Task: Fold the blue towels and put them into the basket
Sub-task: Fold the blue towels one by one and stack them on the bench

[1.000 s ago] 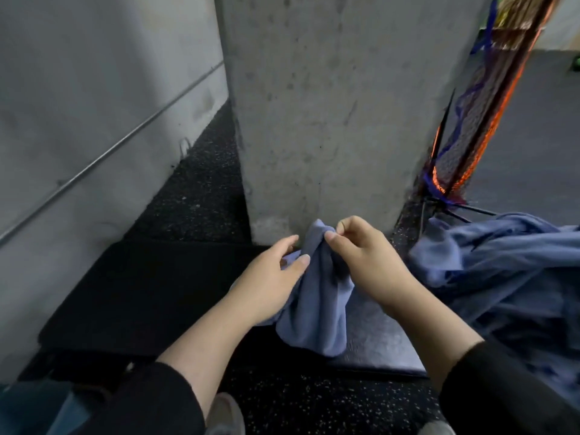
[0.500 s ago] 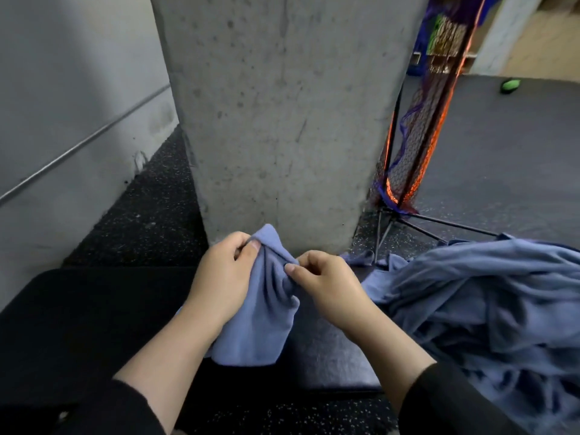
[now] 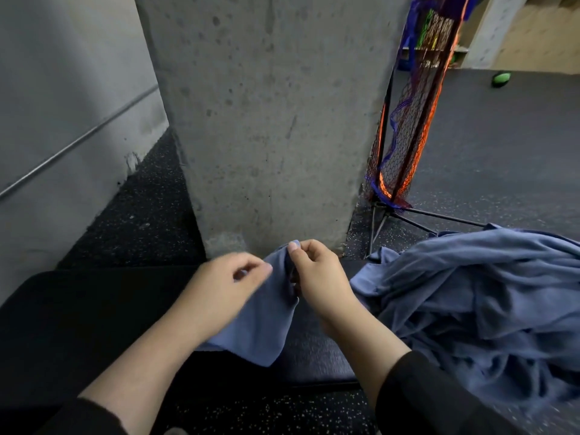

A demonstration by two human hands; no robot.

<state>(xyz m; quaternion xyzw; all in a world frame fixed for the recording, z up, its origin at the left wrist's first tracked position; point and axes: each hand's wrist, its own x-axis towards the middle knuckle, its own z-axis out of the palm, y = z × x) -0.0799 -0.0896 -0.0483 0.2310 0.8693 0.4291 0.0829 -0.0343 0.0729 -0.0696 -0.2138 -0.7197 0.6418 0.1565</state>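
My right hand (image 3: 317, 277) has its grip pinched on the top edge of a blue towel (image 3: 260, 328), which hangs below it onto the black bench (image 3: 94, 309). My left hand (image 3: 219, 290), just beside, curls its fingers on the cloth's left side; motion blur hides whether that grip is clamped. To the right of my grip lies the heap of blue towels (image 3: 483, 309)

We can read no text, label, brand, number or sign anywhere here. The rough grey concrete pillar (image 3: 276, 120) carries only pits and stains, the crumpled blue cloth towels (image 3: 489, 302) show no tag or print, and the coloured patches behind the orange and blue mesh net (image 3: 408, 127) are too blurred for us to read.
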